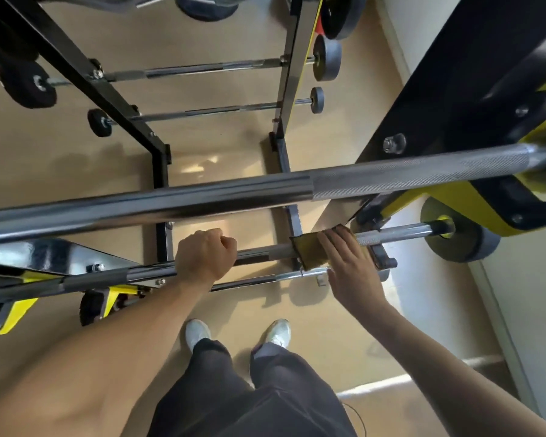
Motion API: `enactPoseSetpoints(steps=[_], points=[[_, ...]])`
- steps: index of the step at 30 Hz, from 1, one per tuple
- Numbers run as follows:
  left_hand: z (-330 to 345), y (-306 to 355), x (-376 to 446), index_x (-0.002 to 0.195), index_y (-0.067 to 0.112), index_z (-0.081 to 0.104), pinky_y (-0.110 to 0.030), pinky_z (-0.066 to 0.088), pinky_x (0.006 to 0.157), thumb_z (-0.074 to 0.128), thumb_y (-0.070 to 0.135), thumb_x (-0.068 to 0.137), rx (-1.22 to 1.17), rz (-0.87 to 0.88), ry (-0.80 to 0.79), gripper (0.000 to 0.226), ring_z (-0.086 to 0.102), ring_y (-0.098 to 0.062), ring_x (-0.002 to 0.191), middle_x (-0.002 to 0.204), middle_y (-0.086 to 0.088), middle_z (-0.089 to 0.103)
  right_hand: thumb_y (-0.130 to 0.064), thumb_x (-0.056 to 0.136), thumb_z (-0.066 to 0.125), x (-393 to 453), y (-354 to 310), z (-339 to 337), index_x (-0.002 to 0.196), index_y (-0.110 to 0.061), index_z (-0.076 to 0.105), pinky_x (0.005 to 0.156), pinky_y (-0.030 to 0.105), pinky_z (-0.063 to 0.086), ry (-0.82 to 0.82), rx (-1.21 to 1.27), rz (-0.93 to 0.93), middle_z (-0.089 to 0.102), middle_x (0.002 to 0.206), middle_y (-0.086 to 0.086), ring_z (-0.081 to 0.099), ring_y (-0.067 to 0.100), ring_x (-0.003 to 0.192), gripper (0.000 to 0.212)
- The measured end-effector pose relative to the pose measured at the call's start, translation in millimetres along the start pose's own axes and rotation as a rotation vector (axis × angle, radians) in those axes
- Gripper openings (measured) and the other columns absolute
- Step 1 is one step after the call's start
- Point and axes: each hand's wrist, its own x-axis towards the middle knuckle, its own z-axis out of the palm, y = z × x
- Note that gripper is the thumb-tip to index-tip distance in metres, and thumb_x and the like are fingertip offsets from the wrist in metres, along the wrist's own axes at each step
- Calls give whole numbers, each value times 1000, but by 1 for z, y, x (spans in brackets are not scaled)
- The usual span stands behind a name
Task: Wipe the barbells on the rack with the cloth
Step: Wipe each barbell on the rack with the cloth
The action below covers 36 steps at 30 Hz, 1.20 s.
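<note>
Looking straight down here, the person is standing at a black and yellow rack (pixel 158 171) stacked with barbells. The one being worked on is the lower barbell (pixel 265 252), a chrome bar sitting across the rack just under the thick top bar (pixel 234 193), which is smooth on the left and knurled toward the right. The left hand (pixel 206 254) is wrapping around the lower bar in a full fist, knuckles up. The right hand (pixel 349 263) is lying fairly flat with fingers extended, pressing a yellowish cloth (pixel 308 252) that's draping over the same bar, close to the right upright. A grey plate (pixel 460 234) is sitting on that bar's right end.

The bar's left end is running out of view behind the rack bracket, and most of the cloth is hiding under the fingers, so its full shape is hard to make out. Two smaller barbells (pixel 202 69) are sitting further down.
</note>
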Motion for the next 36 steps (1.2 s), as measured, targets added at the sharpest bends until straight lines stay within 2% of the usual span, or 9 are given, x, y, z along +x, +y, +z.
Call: enactPoseSetpoints(steps=[3,7,11,14,18,24,28,31,36], points=[[3,-2,1,63,12,61,-25,46,48,48,29,89,6,-14,-6,34,52,-20,44,50,1,54,-33,80,78,33,-12,-10,121,-20,55,103,44,40,-74,-55,-61,65,117,2,59,25,112,48],[6,-4,2,65,13,63,-32,55,50,39,35,87,15,-13,-5,40,55,-21,45,50,0,56,-23,88,69,67,-43,-14,102,-20,56,87,34,45,-209,-113,-116,61,91,-5,47,13,73,19],[10,-6,3,60,13,58,-33,53,49,37,34,86,36,8,8,39,52,-22,42,47,0,52,-27,94,62,67,-61,-14,109,-17,53,89,35,45,-235,-82,-140,60,99,-1,54,15,84,20],[11,-4,4,57,13,54,-25,39,45,43,30,87,49,38,66,36,46,-21,41,46,2,47,-37,95,59,71,-97,-10,116,-14,54,89,37,48,-227,-27,-304,62,106,3,61,19,96,32],[12,-8,3,57,15,53,-25,42,43,36,36,87,16,39,92,40,47,-17,41,47,3,48,-30,92,64,72,-87,-24,116,-17,53,76,32,51,-277,-2,-358,63,98,0,60,16,83,29],[14,-8,2,57,14,55,-23,42,43,36,34,86,37,20,87,40,48,-17,40,45,3,47,-25,95,61,58,23,-49,94,-21,57,64,28,53,-304,-84,16,62,79,-4,61,14,70,6],[15,-7,2,58,13,56,-26,46,44,36,33,86,69,-6,86,39,49,-21,41,47,0,50,-30,98,53,67,1,-36,87,-25,44,57,29,40,-324,-158,0,53,69,-7,53,16,63,16],[16,-7,2,59,13,57,-24,44,43,37,32,87,91,23,88,39,47,-18,39,45,1,48,-28,98,54,72,-29,-26,94,-22,51,62,31,46,-360,-63,-49,52,72,-7,53,15,66,8],[17,-8,3,59,14,56,-20,27,46,41,31,87,124,20,114,36,44,-18,40,46,3,47,-26,93,62,64,-50,-13,102,-20,57,68,30,50,-166,54,-236,59,81,-4,55,15,69,12]])
